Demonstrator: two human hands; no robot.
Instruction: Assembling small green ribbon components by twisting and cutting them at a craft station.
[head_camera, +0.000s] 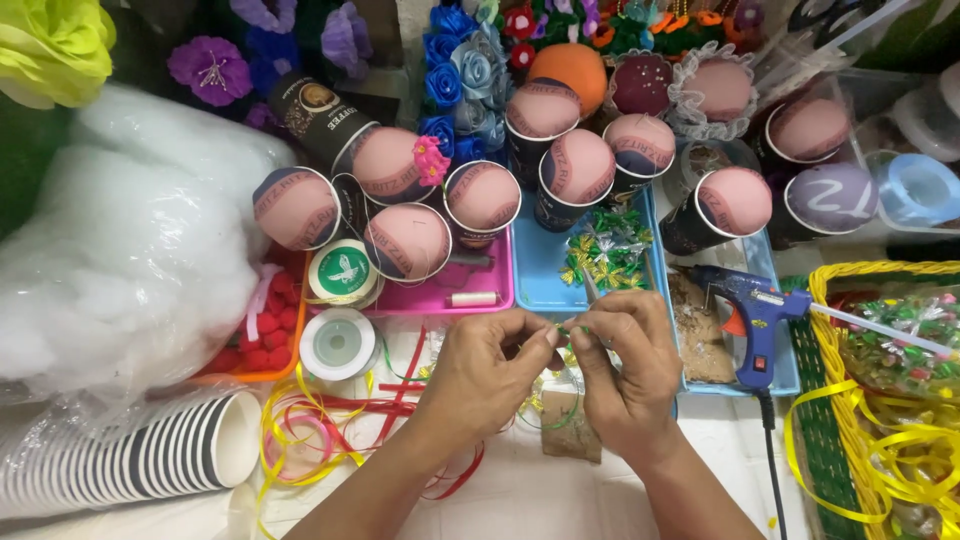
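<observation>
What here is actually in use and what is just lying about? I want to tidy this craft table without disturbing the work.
In use:
- left hand and right hand, pinching a thin green ribbon piece between fingertips
- small ribbon bows in the blue tray

Lying about:
- blue glue gun
- white stuffing
- stacked paper cups
- ribbon spools
- yellow basket

The small green piece (566, 329) pinched between the left hand (487, 372) and the right hand (627, 372) is mostly covered by fingertips; its shape cannot be told. Both forearms run off the bottom edge. The sleeve of stacked paper cups (120, 462) is cut by the left edge, the yellow wicker basket (838, 300) by the right. The glue gun's (750, 320) cord leaves the bottom edge. The brown pad (570, 430) lies partly under the right hand.
</observation>
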